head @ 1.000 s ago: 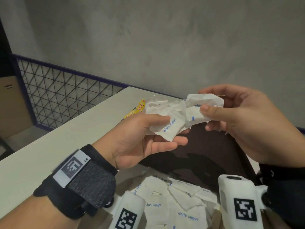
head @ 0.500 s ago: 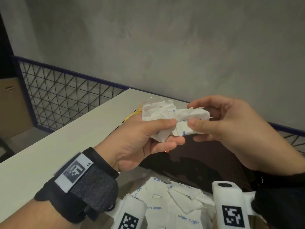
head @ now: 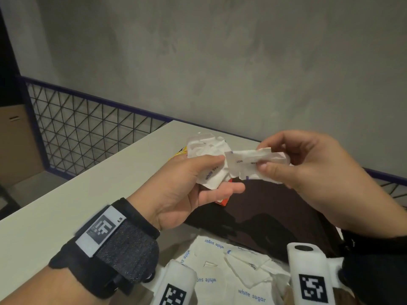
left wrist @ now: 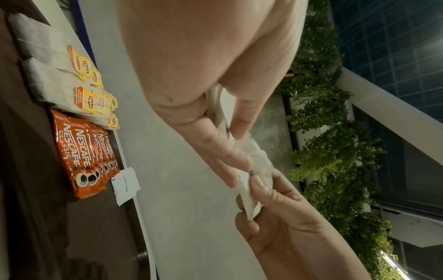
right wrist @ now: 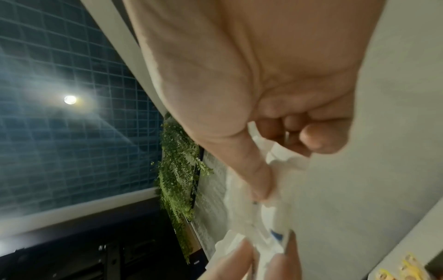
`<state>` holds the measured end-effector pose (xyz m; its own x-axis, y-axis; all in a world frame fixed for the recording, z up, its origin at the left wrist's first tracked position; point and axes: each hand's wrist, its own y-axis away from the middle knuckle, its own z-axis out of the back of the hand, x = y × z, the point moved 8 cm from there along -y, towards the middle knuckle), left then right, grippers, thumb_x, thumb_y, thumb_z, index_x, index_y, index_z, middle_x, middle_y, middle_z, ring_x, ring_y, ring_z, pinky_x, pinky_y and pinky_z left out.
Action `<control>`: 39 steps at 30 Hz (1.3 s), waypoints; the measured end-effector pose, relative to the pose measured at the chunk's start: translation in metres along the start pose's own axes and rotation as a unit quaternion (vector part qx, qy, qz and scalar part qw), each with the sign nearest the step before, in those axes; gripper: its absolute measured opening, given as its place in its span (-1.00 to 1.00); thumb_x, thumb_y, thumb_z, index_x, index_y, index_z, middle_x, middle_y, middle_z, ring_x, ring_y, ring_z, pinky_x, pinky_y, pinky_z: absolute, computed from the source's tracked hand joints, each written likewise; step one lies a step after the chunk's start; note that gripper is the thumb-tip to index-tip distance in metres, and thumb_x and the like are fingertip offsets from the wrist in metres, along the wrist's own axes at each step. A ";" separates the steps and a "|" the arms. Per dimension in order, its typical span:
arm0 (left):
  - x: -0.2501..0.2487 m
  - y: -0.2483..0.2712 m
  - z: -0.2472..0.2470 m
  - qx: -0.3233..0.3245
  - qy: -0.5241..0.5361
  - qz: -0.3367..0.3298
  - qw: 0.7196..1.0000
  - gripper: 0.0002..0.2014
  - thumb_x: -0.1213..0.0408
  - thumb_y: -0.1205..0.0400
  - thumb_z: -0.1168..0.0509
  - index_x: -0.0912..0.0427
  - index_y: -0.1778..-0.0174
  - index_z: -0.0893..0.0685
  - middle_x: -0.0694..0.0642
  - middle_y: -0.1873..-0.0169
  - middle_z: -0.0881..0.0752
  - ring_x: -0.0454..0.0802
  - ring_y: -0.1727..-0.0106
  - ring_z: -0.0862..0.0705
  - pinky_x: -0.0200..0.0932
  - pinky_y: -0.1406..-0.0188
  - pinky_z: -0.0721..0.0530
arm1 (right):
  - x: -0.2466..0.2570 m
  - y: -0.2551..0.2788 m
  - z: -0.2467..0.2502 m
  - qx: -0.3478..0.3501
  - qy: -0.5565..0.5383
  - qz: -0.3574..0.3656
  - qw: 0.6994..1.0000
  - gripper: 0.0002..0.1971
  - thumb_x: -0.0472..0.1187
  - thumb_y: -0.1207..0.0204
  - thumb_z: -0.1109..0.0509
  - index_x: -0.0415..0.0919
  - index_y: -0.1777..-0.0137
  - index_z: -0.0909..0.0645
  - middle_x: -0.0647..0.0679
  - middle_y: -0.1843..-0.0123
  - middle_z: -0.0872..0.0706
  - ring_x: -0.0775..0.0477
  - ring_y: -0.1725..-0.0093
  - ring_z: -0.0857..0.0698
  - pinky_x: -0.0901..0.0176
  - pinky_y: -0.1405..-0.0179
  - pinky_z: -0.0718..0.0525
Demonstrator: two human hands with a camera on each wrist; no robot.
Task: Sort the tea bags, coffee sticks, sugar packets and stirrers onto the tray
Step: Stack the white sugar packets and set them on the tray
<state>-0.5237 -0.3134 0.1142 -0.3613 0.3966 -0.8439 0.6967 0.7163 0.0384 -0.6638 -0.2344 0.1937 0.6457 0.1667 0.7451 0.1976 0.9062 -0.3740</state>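
My left hand (head: pixel 220 172) grips a crumpled bunch of white sugar packets (head: pixel 207 150) above the dark brown tray (head: pixel 275 212). My right hand (head: pixel 263 158) pinches more white sugar packets (head: pixel 244 162) between thumb and fingers, touching the left bunch. In the left wrist view, tea bags with yellow tags (left wrist: pixel 59 75) and orange coffee sticks (left wrist: pixel 79 161) lie in rows on the tray (left wrist: pixel 36 208), with one sugar packet (left wrist: pixel 125 184) at its edge. A red coffee stick corner (head: pixel 222 201) shows under my left fingers. No stirrers are visible.
Several loose sugar packets (head: pixel 231 274) lie in a heap near me, below the hands. The pale table (head: pixel 88 190) extends left to a wire-mesh railing (head: pixel 88 128). A grey wall (head: pixel 220 62) stands behind the table.
My right hand has come down and left, bringing its packets against the left hand's bunch. The view has tilted, so both hands sit lower in the frame.
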 end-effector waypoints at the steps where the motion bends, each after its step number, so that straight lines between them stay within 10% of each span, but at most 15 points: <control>1: -0.001 -0.001 0.002 -0.011 0.024 -0.001 1.000 -0.72 0.33 -0.74 -0.34 0.33 -0.35 -0.68 0.36 -0.11 -0.85 0.33 0.00 -0.88 -0.07 0.19 -0.89 | 0.005 0.000 0.003 -0.022 0.020 0.026 0.999 -0.82 -0.34 -0.48 -0.59 0.01 0.18 -0.81 0.03 0.32 -0.79 0.02 0.38 -0.62 0.18 0.35 -0.55; 8: -0.005 -0.003 0.002 -0.005 0.021 -0.025 0.999 -0.65 0.43 -0.59 -0.46 0.40 -0.30 -0.70 0.28 -0.02 -0.88 0.10 0.12 -0.90 -0.26 0.27 -0.85 | 0.009 0.002 -0.007 0.011 0.072 0.033 0.997 -0.65 -0.41 -0.44 -0.60 0.16 0.20 -0.85 -0.19 0.24 -0.75 -0.40 0.23 -0.60 -0.01 0.30 -0.51; 12: -0.005 -0.007 0.011 -0.031 0.011 -0.035 0.999 -0.67 0.57 -0.58 -0.45 0.42 -0.28 -0.69 0.30 -0.05 -0.88 0.07 0.09 -0.90 -0.29 0.32 -0.80 | 0.004 0.003 -0.004 0.039 0.136 -0.003 0.990 -0.68 -0.21 -0.42 -0.66 0.26 -0.03 -0.76 0.12 0.18 -0.74 0.00 0.34 -0.68 0.15 0.30 -0.61; 15: -0.008 -0.007 0.017 -0.055 -0.002 -0.050 0.997 -0.66 0.57 -0.57 -0.46 0.37 -0.27 -0.69 0.28 -0.04 -0.88 0.08 0.09 -0.90 -0.28 0.36 -0.79 | 0.002 0.006 0.002 0.076 0.195 -0.025 0.978 -0.73 -0.12 -0.40 -0.68 0.23 -0.01 -0.76 0.16 0.18 -0.80 -0.01 0.28 -0.76 -0.11 0.14 -0.75; 22: -0.005 -0.010 0.024 -0.075 -0.044 -0.051 0.995 -0.58 0.53 -0.54 -0.50 0.36 -0.33 -0.70 0.27 -0.06 -0.88 0.10 0.04 -0.88 -0.14 0.22 -0.85 | 0.031 0.014 -0.003 0.128 -0.167 -0.003 0.978 -0.52 -0.26 -0.10 -0.65 -0.05 -0.10 -0.84 -0.18 0.27 -0.77 -0.14 0.33 -0.73 0.19 0.42 -0.66; 27: 0.001 -0.009 0.013 -0.029 -0.039 -0.029 0.998 -0.65 0.42 -0.60 -0.47 0.34 -0.32 -0.72 0.22 -0.04 -0.87 -0.01 0.15 -0.86 -0.22 0.32 -0.82 | -0.003 0.004 -0.021 0.043 0.104 -0.025 0.993 -0.62 -0.10 -0.36 -0.72 0.08 -0.16 -0.75 0.00 0.23 -0.82 -0.03 0.31 -0.81 -0.13 0.14 -0.80; 33: 0.001 -0.009 0.011 0.005 -0.066 -0.018 0.998 -0.59 0.31 -0.63 -0.45 0.33 -0.40 -0.67 0.31 -0.20 -0.83 0.23 -0.24 -0.82 0.09 -0.15 -0.84 | -0.012 0.002 -0.026 0.037 0.161 -0.031 0.986 -0.82 0.09 -0.46 -0.62 0.08 0.05 -0.75 0.16 0.33 -0.78 0.17 0.43 -0.66 0.29 0.45 -0.56; 39: 0.000 -0.008 0.006 0.030 -0.065 -0.019 0.997 -0.43 0.25 -0.47 -0.53 0.31 -0.42 -0.67 0.26 -0.22 -0.83 0.18 -0.25 -0.82 0.01 -0.12 -0.85 | -0.010 0.002 -0.020 0.034 0.147 -0.036 0.988 -0.78 0.14 -0.49 -0.56 0.02 0.22 -0.78 0.11 0.37 -0.77 0.18 0.45 -0.59 0.29 0.45 -0.51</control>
<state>-0.5257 -0.3224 0.1109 -0.3062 0.2894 -0.9069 0.7220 0.6915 -0.0232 -0.6548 -0.2423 0.1745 0.8204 -0.0103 0.5717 0.2068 0.9375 -0.2800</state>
